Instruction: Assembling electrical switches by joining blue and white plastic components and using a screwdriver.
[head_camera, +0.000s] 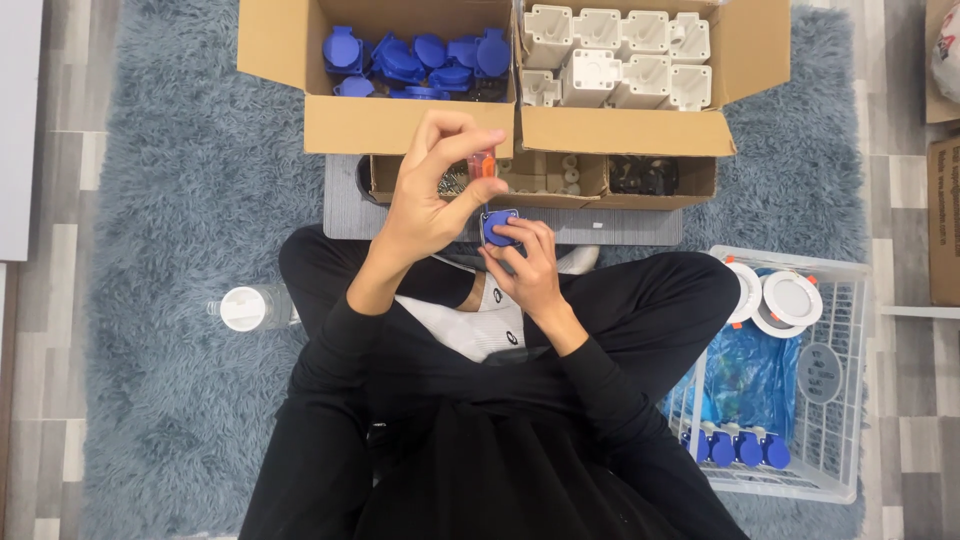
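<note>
Right now, in my hands: my right hand (525, 262) pinches a blue socket cover (497, 228) just above my lap, fingertips clamped on its edges; my left hand (432, 195) sits at 11 o'clock of it, thumb and fingers closed on a small orange-handled tool (482, 165) that points down at the cover.
Stage, as I judge it: one piece is mid-assembly; finished ones sit in the basket, and plenty of loose parts wait in the boxes, so a good deal is left.
Basket (838, 400), 4 o'clock: four blue finished pieces (735, 447) in a row at its near edge, plus about three white round discs (790, 298) at its far end.
Bottle (250, 307), 9 o'clock: one, white cap, lying on the rug (190, 200).
Small tray boxes (590, 178), 12 o'clock: three compartments with screws and small bits, too small to count.
Far left box (300, 60): blue covers (415, 62), roughly ten, heaped.
Far right box (750, 50): white housings (615, 55), about eight.
</note>
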